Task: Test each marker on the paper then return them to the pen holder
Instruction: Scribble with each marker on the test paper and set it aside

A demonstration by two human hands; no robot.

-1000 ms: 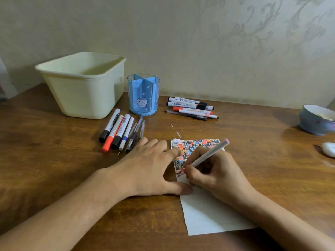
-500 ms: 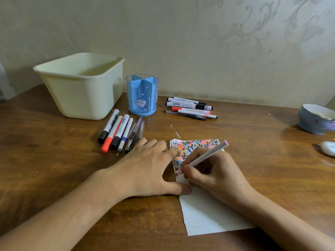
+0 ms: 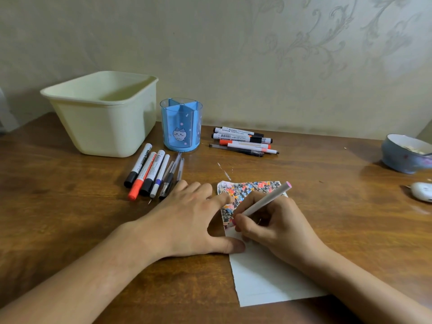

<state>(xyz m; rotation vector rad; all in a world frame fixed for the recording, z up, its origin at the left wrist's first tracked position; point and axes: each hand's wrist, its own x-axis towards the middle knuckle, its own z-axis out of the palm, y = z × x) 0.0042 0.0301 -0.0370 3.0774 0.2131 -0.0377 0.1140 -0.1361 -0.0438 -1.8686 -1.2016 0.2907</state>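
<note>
My right hand [image 3: 275, 225] grips a thin white marker with a pink end [image 3: 268, 202], its tip down on the white paper [image 3: 264, 279], whose far part is covered in coloured scribbles. My left hand [image 3: 191, 220] lies flat with straight fingers, pressing the paper's left edge. The blue pen holder [image 3: 181, 125], with a cat picture and dividers, stands upright at the back and holds nothing I can see. One group of markers and pens [image 3: 152, 174] lies left of the paper. A second group of markers [image 3: 243, 141] lies right of the holder.
A cream plastic tub [image 3: 105, 113] stands at the back left, beside the holder. A blue bowl [image 3: 406, 153] and a small white object [image 3: 423, 191] sit at the right edge. The wall runs close behind the wooden table [image 3: 58, 206].
The marker's tip has shifted slightly over the scribbled area. My left hand stays pressed on the paper.
</note>
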